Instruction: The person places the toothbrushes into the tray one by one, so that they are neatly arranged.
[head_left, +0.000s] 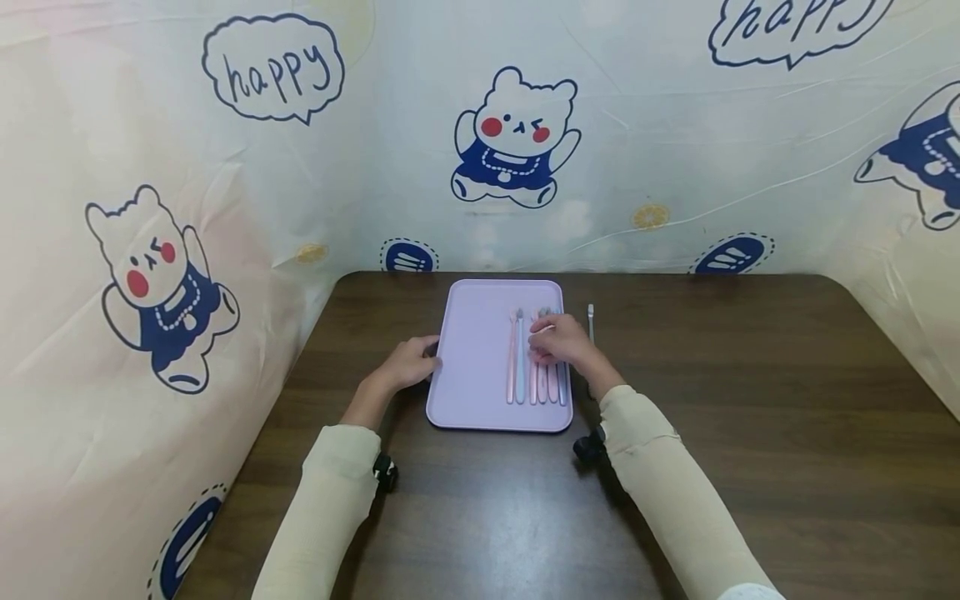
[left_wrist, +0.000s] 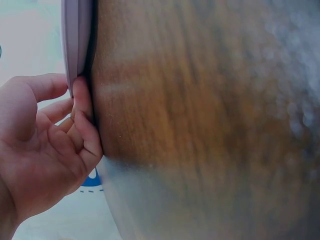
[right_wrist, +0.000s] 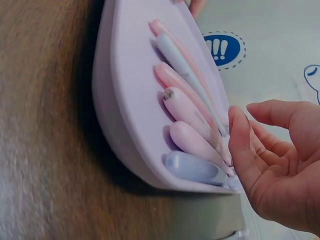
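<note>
A lilac tray lies on the table, with several pink and pale blue toothbrushes side by side on its right half. My left hand grips the tray's left edge; in the left wrist view the fingers are at the rim. Over the toothbrush heads hovers my right hand, its fingers loosely bent. In the right wrist view, the thumb and forefinger are apart, with nothing visible between them. This hand hides the upper ends of some brushes; whether its fingertips touch any, I cannot tell.
Another toothbrush lies on the table just right of the tray, partly hidden by my right arm. Brown tabletop stretches around the tray. A printed curtain with bear figures hangs behind and beside the table.
</note>
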